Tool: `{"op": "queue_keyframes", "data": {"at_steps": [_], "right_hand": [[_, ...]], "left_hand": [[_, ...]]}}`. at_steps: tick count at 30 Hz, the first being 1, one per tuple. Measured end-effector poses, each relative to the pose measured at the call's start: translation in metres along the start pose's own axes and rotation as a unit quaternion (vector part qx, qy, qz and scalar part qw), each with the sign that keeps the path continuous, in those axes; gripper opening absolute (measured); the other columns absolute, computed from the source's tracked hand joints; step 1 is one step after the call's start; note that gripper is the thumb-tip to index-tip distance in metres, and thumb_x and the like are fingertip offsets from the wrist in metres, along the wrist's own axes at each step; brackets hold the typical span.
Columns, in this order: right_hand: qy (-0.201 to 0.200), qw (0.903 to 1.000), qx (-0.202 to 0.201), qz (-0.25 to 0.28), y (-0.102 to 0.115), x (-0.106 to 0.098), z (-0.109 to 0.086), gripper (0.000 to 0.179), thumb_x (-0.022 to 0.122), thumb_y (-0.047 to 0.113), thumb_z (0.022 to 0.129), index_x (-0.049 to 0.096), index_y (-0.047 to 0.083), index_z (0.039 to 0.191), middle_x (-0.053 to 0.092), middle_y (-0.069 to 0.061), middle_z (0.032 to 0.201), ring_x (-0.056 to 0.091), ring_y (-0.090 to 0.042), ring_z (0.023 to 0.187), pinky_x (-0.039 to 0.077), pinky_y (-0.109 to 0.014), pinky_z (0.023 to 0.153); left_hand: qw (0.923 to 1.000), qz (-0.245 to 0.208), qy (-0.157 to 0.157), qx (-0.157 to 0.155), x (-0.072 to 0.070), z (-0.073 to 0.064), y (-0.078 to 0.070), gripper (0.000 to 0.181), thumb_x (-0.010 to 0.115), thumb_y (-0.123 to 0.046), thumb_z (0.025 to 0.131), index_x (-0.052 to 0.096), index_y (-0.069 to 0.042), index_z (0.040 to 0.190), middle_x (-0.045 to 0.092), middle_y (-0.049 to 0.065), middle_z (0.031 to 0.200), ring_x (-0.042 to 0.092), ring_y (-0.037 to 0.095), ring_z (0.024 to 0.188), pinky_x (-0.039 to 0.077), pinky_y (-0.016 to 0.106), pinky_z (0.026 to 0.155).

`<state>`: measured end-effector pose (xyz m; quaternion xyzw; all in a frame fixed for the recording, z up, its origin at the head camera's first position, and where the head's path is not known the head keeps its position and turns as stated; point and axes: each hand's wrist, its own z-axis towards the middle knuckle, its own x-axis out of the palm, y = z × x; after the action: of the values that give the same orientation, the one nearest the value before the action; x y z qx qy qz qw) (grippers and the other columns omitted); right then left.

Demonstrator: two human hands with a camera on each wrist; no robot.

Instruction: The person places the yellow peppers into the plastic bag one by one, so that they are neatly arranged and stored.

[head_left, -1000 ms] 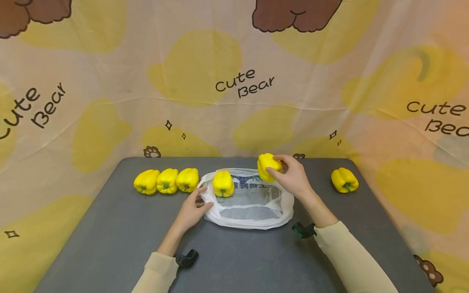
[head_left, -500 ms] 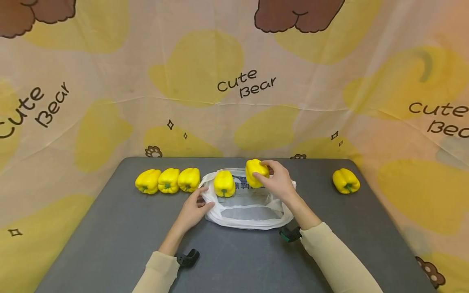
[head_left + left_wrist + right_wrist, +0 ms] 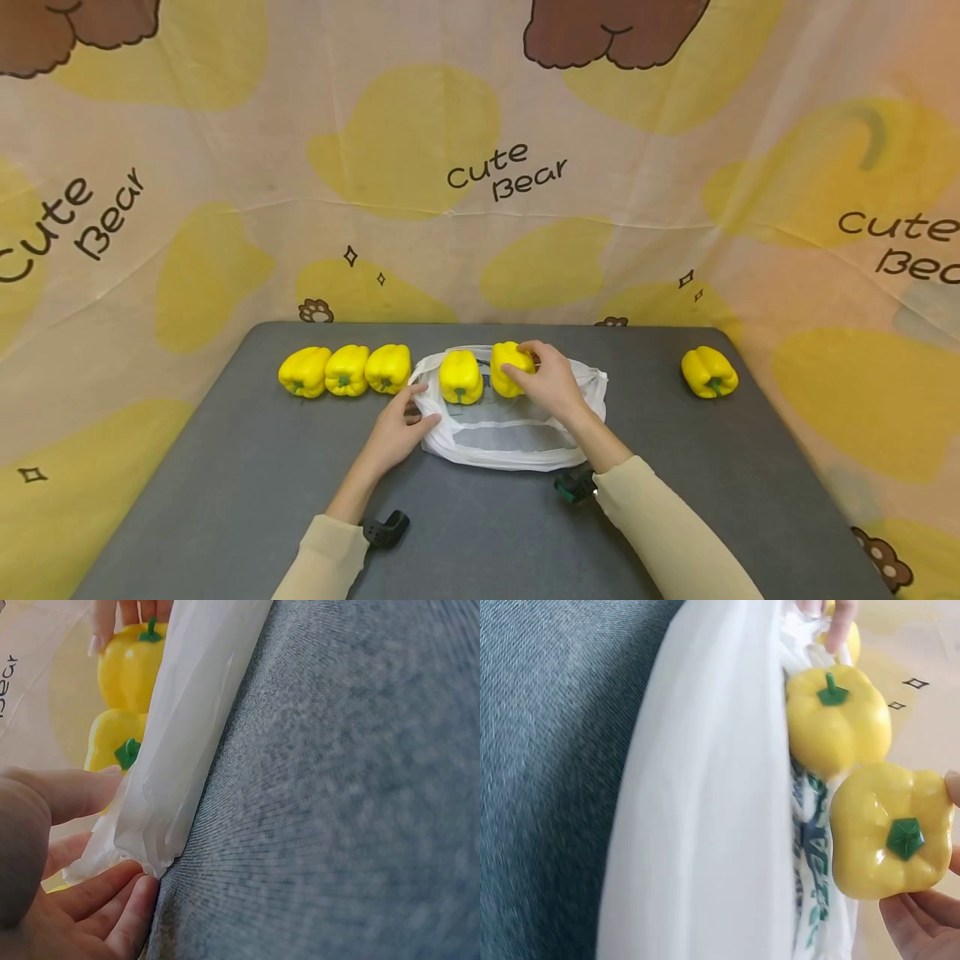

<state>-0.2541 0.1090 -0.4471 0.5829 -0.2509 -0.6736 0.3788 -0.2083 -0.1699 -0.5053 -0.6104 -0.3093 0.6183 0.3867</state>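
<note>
A white plastic bag (image 3: 510,457) lies on the table with its mouth spread, dark print showing inside. My left hand (image 3: 395,429) holds the bag's left end; in the left wrist view its thumb and fingers (image 3: 139,915) lie around the gathered plastic (image 3: 199,727). One yellow bell pepper (image 3: 461,377) with a green stem sits in the left part of the bag. My right hand (image 3: 551,385) grips another yellow bell pepper (image 3: 506,365) over the bag, just right of the first. In the right wrist view this held pepper (image 3: 877,810) shows its green stem, the fingertips on its side.
Three yellow bell peppers (image 3: 347,371) stand in a row on the grey table (image 3: 480,533), left of the bag. A single yellow bell pepper (image 3: 708,372) is at the far right. A printed cloth (image 3: 405,142) hangs behind the table.
My right hand has carried its bell pepper left and lower, from above the bag's right part to beside the pepper in the bag. The left hand stays at the bag's left end.
</note>
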Motion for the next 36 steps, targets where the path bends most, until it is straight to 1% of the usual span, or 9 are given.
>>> {"op": "queue_keyframes", "data": {"at_steps": [7,11,15,21,25,28,31,36], "right_hand": [[0.007,0.9998,0.012,-0.016,-0.002,0.012,0.004,0.053,0.077,0.035,0.090,0.064,0.002,0.129,0.065,-0.016,0.124,0.061,-0.030,0.111,0.052,-0.044,0.095],[0.016,0.9994,0.013,-0.026,-0.004,0.017,0.006,0.054,0.076,0.037,0.091,0.063,0.003,0.131,0.064,-0.015,0.129,0.060,-0.030,0.117,0.050,-0.044,0.100],[0.022,0.9990,0.016,-0.036,-0.004,0.020,0.005,0.055,0.075,0.039,0.092,0.063,0.003,0.132,0.062,-0.015,0.134,0.057,-0.031,0.123,0.048,-0.045,0.104],[0.032,0.9985,0.016,-0.043,-0.004,0.020,0.005,0.057,0.073,0.040,0.094,0.060,0.002,0.135,0.060,-0.016,0.137,0.055,-0.032,0.127,0.045,-0.047,0.107],[0.049,0.9973,0.005,-0.054,-0.002,0.014,0.003,0.058,0.071,0.040,0.096,0.058,0.003,0.139,0.058,-0.016,0.141,0.054,-0.033,0.129,0.044,-0.048,0.108],[0.067,0.9946,0.002,-0.079,0.002,0.006,0.001,0.060,0.069,0.041,0.096,0.057,0.004,0.141,0.057,-0.016,0.142,0.052,-0.034,0.131,0.043,-0.051,0.109],[0.078,0.9917,-0.001,-0.102,0.007,-0.004,-0.001,0.057,0.068,0.040,0.097,0.058,0.004,0.140,0.058,-0.015,0.140,0.053,-0.035,0.130,0.044,-0.053,0.107],[0.082,0.9896,-0.011,-0.118,0.013,-0.022,-0.003,0.048,0.065,0.035,0.100,0.061,0.004,0.136,0.061,-0.015,0.135,0.057,-0.036,0.125,0.048,-0.053,0.102]], "left_hand": [[1.0000,0.002,0.000,-0.005,0.001,0.001,0.000,0.058,0.074,-0.022,0.094,0.051,-0.009,0.146,0.054,0.021,0.142,0.059,0.036,0.122,0.051,0.050,0.101],[1.0000,0.005,0.000,-0.003,0.001,0.001,0.000,0.058,0.074,-0.022,0.094,0.051,-0.009,0.146,0.054,0.021,0.142,0.059,0.035,0.122,0.051,0.050,0.100],[1.0000,0.004,-0.001,-0.004,0.001,0.001,-0.001,0.058,0.074,-0.022,0.094,0.051,-0.008,0.145,0.054,0.021,0.142,0.059,0.035,0.121,0.051,0.051,0.100],[1.0000,0.006,-0.002,-0.007,0.001,0.002,-0.001,0.058,0.074,-0.022,0.094,0.052,-0.009,0.145,0.055,0.020,0.141,0.059,0.035,0.121,0.051,0.050,0.101],[0.9999,0.007,-0.002,-0.006,0.001,0.001,-0.001,0.058,0.074,-0.021,0.094,0.051,-0.008,0.145,0.055,0.021,0.140,0.059,0.035,0.121,0.051,0.050,0.101],[0.9999,0.008,-0.001,-0.007,0.000,0.001,-0.001,0.058,0.074,-0.021,0.094,0.051,-0.008,0.146,0.055,0.021,0.141,0.058,0.035,0.122,0.051,0.050,0.101],[0.9999,0.008,0.001,-0.007,0.000,0.001,-0.001,0.058,0.074,-0.021,0.094,0.051,-0.008,0.146,0.055,0.021,0.141,0.059,0.035,0.121,0.051,0.051,0.101],[1.0000,0.006,0.001,-0.004,0.001,0.001,-0.001,0.058,0.074,-0.022,0.094,0.050,-0.008,0.146,0.055,0.021,0.141,0.059,0.036,0.121,0.051,0.051,0.101]]}}
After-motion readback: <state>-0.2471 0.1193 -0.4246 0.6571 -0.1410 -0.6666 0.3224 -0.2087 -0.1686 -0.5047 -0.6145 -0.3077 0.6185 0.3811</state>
